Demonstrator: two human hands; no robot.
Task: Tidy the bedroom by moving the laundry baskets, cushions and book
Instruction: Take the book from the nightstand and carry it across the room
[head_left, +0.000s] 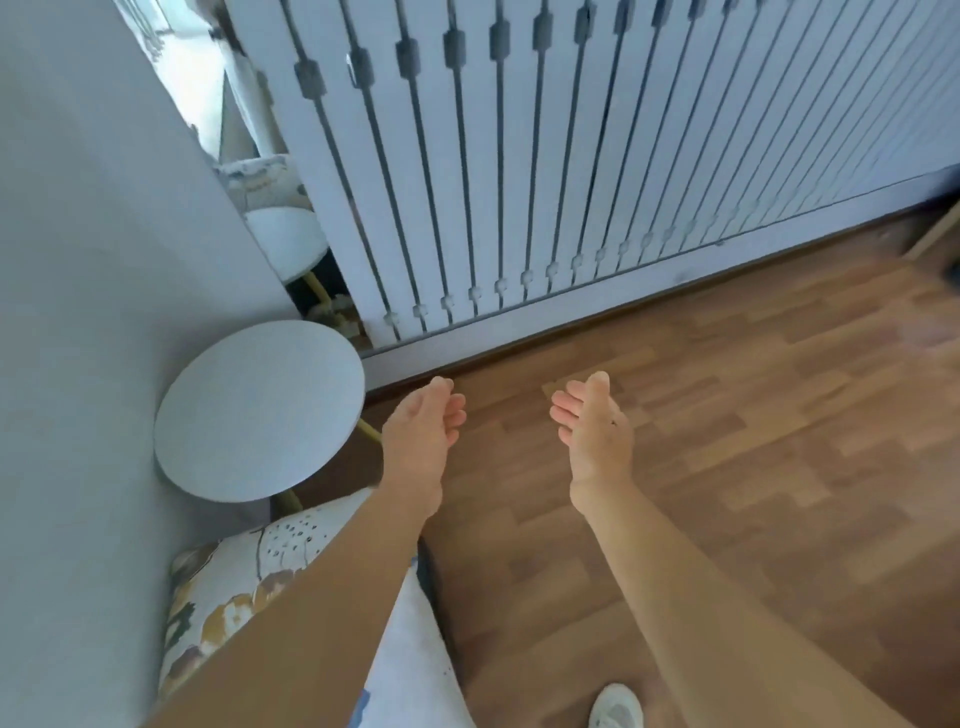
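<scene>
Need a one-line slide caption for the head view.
Both hands, left hand and right hand, open and empty over wood floor, round white table at left.

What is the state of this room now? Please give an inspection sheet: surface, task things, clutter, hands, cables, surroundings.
Surface: wooden floor, bare where it shows.
Task things: one patterned cushion at lower left, partly hidden under the left forearm; no laundry basket or book seen.
Clutter: nothing seen.
Hands: left hand and right hand are held out over the floor, palms facing each other, fingers relaxed, holding nothing.
Cables: nothing seen.
Surroundings: round white side table by the wall at left; white slatted panel along the back, with a mirror beside it; a white shoe at the bottom edge.
</scene>
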